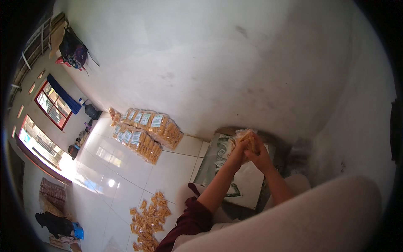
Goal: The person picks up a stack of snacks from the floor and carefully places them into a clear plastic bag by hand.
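Both my hands are on a clear plastic bag (245,136) filled with orange-brown snack sticks. My left hand (240,150), below a pushed-up maroon sleeve, grips its near left side. Around its right side curl the fingers of my right hand (260,155). The bag is just over a low, flat work surface (206,167) between my legs. On that surface lies a pale sheet or panel (248,181) with dark green markings. My fingers hide part of the bag, so its closure cannot be made out.
Labelled snack packs (138,143) stand in two rows on the white tiled floor (126,171) by the wall. Many small snack packets (149,220) lie heaped at lower left. A backpack (73,50) hangs on the wall. Farther off are a water jug (91,111) and a doorway (39,140).
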Demonstrator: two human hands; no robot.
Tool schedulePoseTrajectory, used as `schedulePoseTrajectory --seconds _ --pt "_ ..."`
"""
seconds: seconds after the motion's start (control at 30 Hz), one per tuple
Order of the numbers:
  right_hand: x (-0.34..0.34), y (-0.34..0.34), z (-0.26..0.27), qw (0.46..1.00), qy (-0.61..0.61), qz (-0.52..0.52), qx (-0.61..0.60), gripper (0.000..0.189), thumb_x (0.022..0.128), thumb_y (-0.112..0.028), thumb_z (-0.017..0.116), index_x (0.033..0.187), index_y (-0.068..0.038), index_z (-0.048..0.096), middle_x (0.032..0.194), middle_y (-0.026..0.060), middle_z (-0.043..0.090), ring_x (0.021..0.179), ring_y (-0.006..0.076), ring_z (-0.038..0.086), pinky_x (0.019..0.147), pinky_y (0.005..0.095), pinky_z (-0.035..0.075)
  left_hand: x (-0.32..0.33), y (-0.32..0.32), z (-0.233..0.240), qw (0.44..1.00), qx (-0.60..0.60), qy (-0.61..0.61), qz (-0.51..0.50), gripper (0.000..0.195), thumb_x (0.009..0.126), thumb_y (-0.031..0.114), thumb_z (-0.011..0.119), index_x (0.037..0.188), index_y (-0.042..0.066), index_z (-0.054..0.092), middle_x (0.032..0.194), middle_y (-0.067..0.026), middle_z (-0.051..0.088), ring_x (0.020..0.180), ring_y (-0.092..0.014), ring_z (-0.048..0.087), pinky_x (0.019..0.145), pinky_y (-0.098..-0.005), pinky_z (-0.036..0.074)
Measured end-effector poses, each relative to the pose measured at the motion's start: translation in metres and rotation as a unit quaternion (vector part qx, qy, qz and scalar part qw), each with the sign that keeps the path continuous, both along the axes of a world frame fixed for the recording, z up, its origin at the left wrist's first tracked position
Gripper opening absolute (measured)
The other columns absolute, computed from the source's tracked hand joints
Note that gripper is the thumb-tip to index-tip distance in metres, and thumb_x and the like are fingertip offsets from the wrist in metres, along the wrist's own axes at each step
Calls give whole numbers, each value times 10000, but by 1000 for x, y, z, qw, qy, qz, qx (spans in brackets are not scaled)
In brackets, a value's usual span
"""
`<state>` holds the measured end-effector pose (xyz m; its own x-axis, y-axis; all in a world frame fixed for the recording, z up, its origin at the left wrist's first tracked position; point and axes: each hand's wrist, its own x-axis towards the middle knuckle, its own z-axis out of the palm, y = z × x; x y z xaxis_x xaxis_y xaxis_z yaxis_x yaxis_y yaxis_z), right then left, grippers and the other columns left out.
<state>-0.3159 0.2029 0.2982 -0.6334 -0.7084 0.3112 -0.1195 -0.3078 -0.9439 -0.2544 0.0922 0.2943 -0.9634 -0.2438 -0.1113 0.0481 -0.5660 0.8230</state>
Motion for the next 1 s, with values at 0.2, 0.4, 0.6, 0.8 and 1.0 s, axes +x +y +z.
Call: schedulePoseTrajectory --seconds 0.2,0.4,0.6,0.8,1.0 --pt "-28 41 3 996 -71 -49 -7 660 757 -93 619 1346 -110 322 1238 92 448 1142 197 457 954 328 394 -27 15 -7 995 -101 -16 19 647 817 432 546 1298 54 335 1194 -95 477 1118 -232 467 931 -330 367" --pt "-36 61 47 980 -159 -47 -109 753 718 -27 563 1381 -140 225 1221 107 413 1103 213 463 940 343 411 22 -47 -145 793 -353 -466 173 810 787 483 596 1355 3 275 1337 -225 360 1187 -303 419 981 -377 337" --pt "-45 67 51 969 -212 -12 -124 781 712 -42 533 1398 -182 188 1244 141 375 1113 235 454 943 364 410 7 -45 -195 781 -372 -475 160 678 791 395 603 1282 -15 380 1215 -221 470 1061 -291 518 894 -378 413" --pt "-53 66 36 976 -195 13 -96 758 723 -52 526 1396 -165 196 1255 131 373 1142 233 428 970 372 382 -4 -4 -167 825 -427 -293 228 616 764 340 655 1220 5 413 1135 -189 511 1021 -320 531 849 -381 440" --pt "-64 76 25 979 -184 21 -89 715 749 -75 526 1387 -122 205 1261 112 371 1145 228 421 968 366 378 22 72 -162 641 -659 -371 130 491 769 292 660 1146 35 478 1296 -196 379 1219 -306 369 926 -455 389"
